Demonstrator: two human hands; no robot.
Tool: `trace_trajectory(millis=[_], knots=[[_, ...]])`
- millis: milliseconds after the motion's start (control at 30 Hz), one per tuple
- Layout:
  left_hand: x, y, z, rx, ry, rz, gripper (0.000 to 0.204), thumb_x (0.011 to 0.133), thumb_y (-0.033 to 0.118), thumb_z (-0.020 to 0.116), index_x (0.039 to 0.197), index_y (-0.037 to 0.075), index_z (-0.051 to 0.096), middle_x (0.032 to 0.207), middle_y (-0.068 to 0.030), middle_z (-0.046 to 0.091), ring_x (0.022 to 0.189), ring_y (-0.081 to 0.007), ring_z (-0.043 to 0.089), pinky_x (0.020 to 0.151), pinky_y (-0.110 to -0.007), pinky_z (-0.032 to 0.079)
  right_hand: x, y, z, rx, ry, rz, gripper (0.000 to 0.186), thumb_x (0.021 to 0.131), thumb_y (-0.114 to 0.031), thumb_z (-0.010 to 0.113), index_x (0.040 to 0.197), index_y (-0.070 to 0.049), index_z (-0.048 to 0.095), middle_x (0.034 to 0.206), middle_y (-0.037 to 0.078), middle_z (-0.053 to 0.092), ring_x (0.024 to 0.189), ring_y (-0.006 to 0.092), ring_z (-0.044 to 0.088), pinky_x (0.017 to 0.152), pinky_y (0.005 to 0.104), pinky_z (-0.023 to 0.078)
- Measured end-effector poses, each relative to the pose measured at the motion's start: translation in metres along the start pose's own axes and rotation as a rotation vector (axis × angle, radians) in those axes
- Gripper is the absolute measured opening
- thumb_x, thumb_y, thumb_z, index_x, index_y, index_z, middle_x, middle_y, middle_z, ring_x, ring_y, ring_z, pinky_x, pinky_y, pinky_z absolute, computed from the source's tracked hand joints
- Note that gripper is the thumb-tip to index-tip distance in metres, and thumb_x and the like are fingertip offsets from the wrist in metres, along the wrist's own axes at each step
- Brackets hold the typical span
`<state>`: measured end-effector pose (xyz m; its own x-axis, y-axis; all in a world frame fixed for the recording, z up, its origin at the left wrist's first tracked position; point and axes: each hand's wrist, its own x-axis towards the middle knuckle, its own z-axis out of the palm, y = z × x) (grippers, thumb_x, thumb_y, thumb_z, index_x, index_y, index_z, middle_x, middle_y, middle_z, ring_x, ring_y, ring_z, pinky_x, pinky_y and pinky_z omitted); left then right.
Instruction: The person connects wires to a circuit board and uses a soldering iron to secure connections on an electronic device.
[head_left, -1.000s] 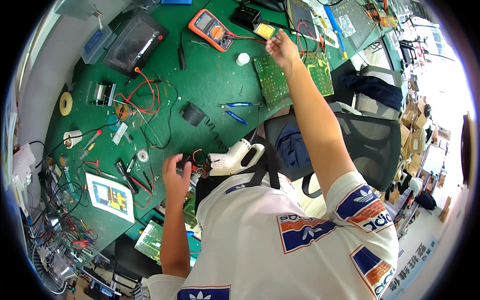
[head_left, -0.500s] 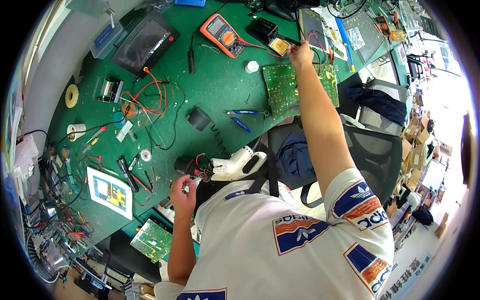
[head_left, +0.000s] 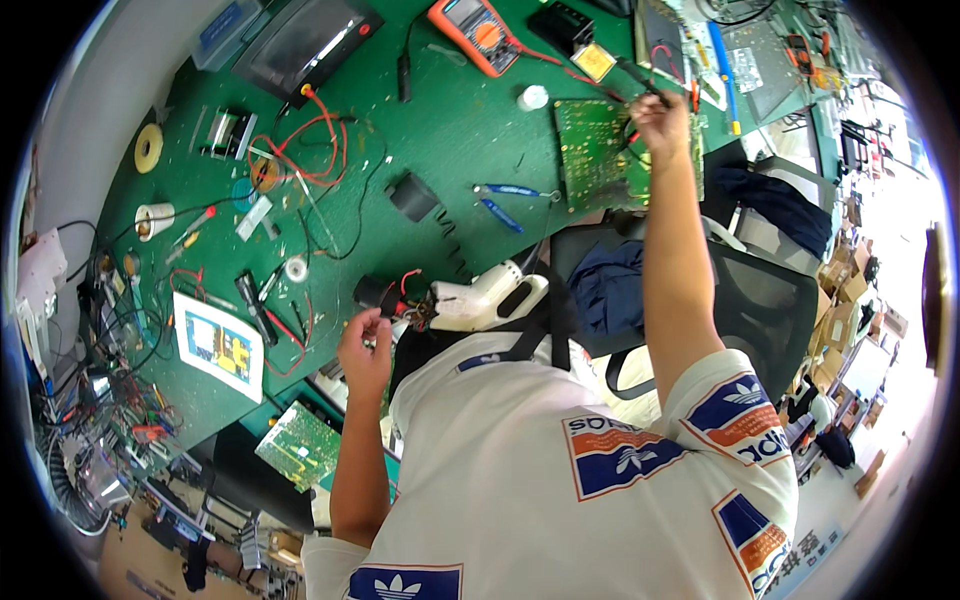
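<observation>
My left hand (head_left: 366,345) has loosely curled, separated fingers beside a black cylindrical housing (head_left: 372,292) and the exposed wires of a white appliance (head_left: 457,303); whether it touches them is unclear. My right hand (head_left: 661,125) grips a black soldering-iron-like tool (head_left: 641,81), held over the right part of a green circuit board (head_left: 590,150). Just left of that tool is a stand with a yellow pad (head_left: 593,62). An orange multimeter (head_left: 470,32) lies at the back, and blue-handled cutters (head_left: 505,192) lie left of the board.
A dark screen unit (head_left: 300,45), tangled red leads (head_left: 310,165), a solder spool holder (head_left: 226,134) and a printed sheet (head_left: 217,350) are on the green bench (head_left: 450,130). Chairs with dark clothing (head_left: 610,285) stand at its right edge; cluttered tools and cables (head_left: 115,400) are at left.
My right hand has taken hold of the black tool by the stand and shifted right. My left hand's fingers have curled slightly near the appliance. The whole view has shifted.
</observation>
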<state>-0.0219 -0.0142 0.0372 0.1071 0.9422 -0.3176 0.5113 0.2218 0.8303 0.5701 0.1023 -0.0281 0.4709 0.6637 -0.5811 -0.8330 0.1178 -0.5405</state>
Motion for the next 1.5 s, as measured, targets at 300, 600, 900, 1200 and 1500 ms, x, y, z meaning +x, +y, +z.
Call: trace_trajectory(millis=[300,600,900,1200,1500], knots=[[0.014,0.012,0.004,0.170,0.038,0.110,0.022,0.082,0.010,0.071,0.102,0.003,0.064,0.081,-0.0036,0.061,0.064,-0.0117,0.053,0.060,-0.025,0.044,-0.154,0.017,0.013,0.089,-0.537,-0.001,0.045,0.093,-0.030,0.046,0.121,0.004,0.054,0.104,0.020,0.058,0.099,0.0319,0.051,0.091,0.0430,0.041],[0.066,0.017,0.040,0.542,-0.304,0.218,0.025,0.079,0.009,0.071,0.103,0.004,0.062,0.087,-0.0130,0.068,0.076,-0.0292,0.067,0.068,-0.038,0.052,-0.211,0.119,-0.012,0.020,-0.519,0.260,0.038,0.095,-0.031,0.054,0.117,-0.001,0.059,0.094,0.016,0.067,0.085,0.0265,0.058,0.083,0.0380,0.045],[0.078,0.007,0.039,0.458,-0.368,0.165,0.008,0.080,0.004,0.064,0.088,0.000,0.066,0.075,-0.0132,0.067,0.062,-0.0242,0.066,0.060,-0.033,0.051,-0.208,0.179,-0.026,-0.297,-0.412,0.292,0.024,0.097,-0.027,0.052,0.101,-0.003,0.055,0.069,0.007,0.051,0.067,0.0197,0.050,0.065,0.0327,0.041],[0.080,0.002,0.036,0.420,-0.362,0.107,0.007,0.077,0.004,0.064,0.083,0.000,0.065,0.069,-0.0109,0.066,0.057,-0.0188,0.064,0.058,-0.031,0.051,-0.211,0.192,-0.023,-0.184,-0.355,0.534,0.031,0.099,-0.038,0.043,0.105,-0.010,0.052,0.076,0.003,0.039,0.072,0.0197,0.043,0.072,0.0338,0.038],[0.080,0.008,0.045,0.439,-0.312,0.042,0.009,0.073,0.006,0.068,0.081,0.003,0.066,0.066,-0.0063,0.065,0.056,-0.0152,0.062,0.058,-0.029,0.050,-0.209,0.200,-0.025,-0.179,-0.416,0.532,0.032,0.097,-0.041,0.044,0.107,-0.011,0.052,0.077,0.005,0.045,0.072,0.0219,0.046,0.075,0.0374,0.039]])
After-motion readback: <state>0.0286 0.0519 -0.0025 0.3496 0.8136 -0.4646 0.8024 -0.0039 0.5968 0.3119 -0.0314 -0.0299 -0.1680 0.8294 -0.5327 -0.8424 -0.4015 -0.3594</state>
